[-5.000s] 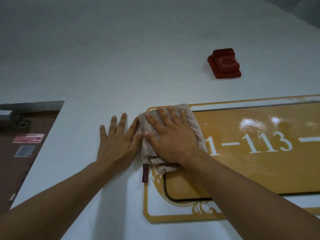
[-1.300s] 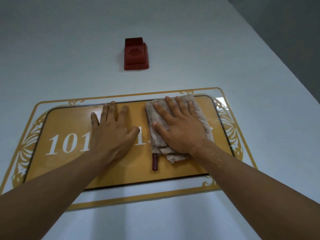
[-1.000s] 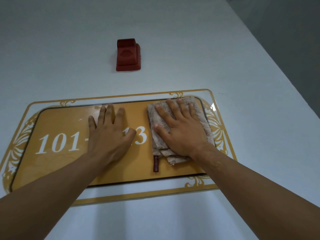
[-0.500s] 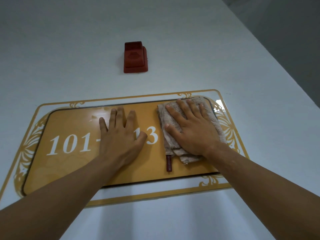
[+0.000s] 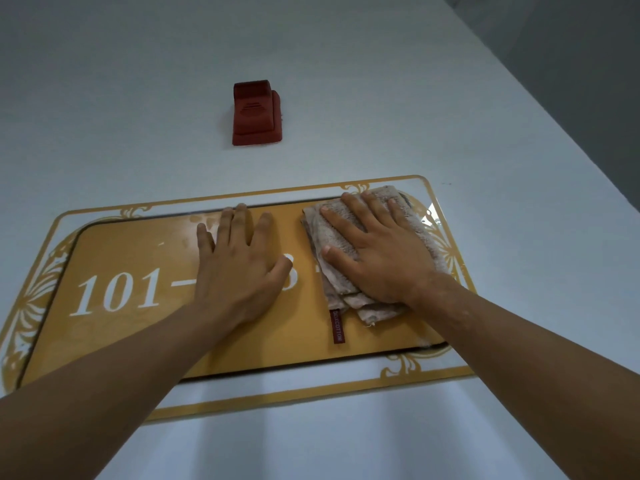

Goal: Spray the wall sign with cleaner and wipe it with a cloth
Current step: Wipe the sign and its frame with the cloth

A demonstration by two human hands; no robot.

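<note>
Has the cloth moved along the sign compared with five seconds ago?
Yes. The cloth, under the right hand, went from the left end of the sign, left of the numerals, to its right end, past them.

We face a plain white wall (image 5: 346,64) bearing a red box (image 5: 255,113), its right edge meeting a darker grey surface (image 5: 571,64).

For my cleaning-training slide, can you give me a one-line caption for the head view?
Right hand presses a folded cloth against the yellow wall sign while the left hand rests flat beside it.
</note>
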